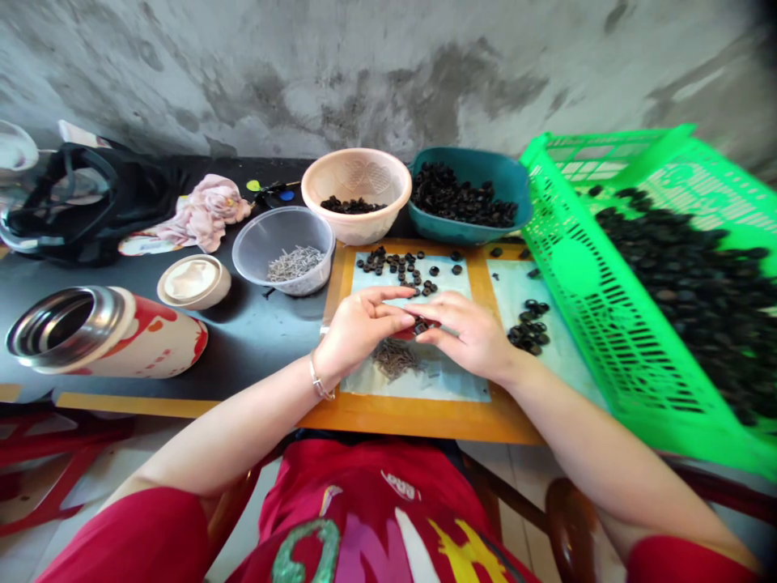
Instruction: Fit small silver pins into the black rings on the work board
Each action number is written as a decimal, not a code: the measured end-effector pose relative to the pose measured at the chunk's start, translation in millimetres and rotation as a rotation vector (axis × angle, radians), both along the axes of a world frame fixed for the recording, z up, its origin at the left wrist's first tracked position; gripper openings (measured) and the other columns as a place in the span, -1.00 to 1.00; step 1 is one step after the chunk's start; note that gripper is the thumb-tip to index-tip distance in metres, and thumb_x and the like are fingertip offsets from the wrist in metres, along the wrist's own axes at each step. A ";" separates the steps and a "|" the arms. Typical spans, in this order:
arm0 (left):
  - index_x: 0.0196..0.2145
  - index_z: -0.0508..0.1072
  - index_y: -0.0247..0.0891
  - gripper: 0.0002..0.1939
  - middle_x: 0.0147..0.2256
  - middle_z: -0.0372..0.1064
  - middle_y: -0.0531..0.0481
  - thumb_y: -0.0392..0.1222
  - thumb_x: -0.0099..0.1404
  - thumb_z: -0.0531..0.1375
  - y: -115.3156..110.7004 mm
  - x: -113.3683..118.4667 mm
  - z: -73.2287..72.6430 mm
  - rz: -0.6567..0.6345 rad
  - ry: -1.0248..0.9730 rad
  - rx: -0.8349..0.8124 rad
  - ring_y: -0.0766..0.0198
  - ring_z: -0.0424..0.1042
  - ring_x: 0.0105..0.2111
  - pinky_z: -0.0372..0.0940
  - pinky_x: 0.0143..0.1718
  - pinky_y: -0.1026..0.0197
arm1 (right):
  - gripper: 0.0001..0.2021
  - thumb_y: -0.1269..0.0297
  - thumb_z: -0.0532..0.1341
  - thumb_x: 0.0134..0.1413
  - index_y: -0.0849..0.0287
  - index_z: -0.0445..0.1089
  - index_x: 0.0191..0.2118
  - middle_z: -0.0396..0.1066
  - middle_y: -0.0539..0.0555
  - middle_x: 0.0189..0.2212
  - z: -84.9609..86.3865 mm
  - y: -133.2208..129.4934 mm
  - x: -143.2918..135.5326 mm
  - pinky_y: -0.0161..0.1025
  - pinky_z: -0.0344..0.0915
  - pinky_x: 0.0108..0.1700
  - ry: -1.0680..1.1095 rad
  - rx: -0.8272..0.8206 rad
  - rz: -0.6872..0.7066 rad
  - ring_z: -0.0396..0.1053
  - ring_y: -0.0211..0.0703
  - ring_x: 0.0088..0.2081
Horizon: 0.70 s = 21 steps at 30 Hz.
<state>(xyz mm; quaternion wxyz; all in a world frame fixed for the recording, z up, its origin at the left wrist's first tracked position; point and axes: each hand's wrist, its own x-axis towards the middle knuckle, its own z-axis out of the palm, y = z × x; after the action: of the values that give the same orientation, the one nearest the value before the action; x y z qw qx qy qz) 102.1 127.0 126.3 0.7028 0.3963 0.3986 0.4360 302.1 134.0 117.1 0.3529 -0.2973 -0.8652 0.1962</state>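
My left hand and my right hand meet over the pale blue sheet, fingertips pinched around a small round black part. Fingers hide much of that part. Just below the hands lies a pile of thin metal pins. Beyond them are scattered small black rings. To the right of my right hand sits a cluster of larger black round pieces.
A clear bowl holds metal pins. Behind stand a pink bowl and a teal bowl, both with black parts. A green crate of black pieces flanks the right. Leftward are a thermos, lid and pink cloth.
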 end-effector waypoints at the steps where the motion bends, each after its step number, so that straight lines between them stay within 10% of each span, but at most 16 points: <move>1: -0.11 0.54 -0.32 -0.54 -0.48 0.57 0.00 -0.26 -0.02 0.45 0.1 0.0 -0.2 -0.003 -0.004 -0.004 0.30 0.53 -0.51 0.44 -0.33 0.25 | -0.62 0.09 0.17 0.28 0.05 0.38 0.15 0.46 0.11 -0.22 0.0 -0.4 -0.7 -0.13 0.41 -0.11 -0.001 -0.002 0.003 0.42 -0.10 -0.19; 14: -0.27 0.59 -0.31 -0.65 -0.48 0.56 -0.04 -0.16 -0.04 0.47 -1.2 1.9 -2.6 -0.022 0.045 -0.024 0.27 0.52 -0.49 0.45 -0.35 0.23 | -0.80 0.23 0.29 0.17 0.12 0.52 -0.09 0.39 0.05 -0.44 4.0 -2.0 -5.2 -0.16 0.33 -0.33 0.101 0.142 -0.011 0.34 -0.16 -0.40; 21: -0.09 0.54 -0.31 -0.50 -0.21 0.57 -0.13 -0.18 -0.02 0.46 -3.8 0.9 -1.8 -0.124 0.097 0.247 0.21 0.56 -0.28 0.48 -0.20 0.20 | -0.82 0.27 0.29 0.16 0.13 0.53 -0.12 0.42 0.07 -0.42 5.5 -2.4 -2.7 -0.19 0.35 -0.33 0.153 0.121 -0.057 0.38 -0.17 -0.37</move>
<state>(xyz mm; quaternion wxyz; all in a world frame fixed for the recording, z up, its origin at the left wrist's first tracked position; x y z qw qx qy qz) 103.0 123.3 124.4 0.6542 0.5243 0.3503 0.4176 299.5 131.6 122.5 0.4406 -0.2843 -0.8371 0.1557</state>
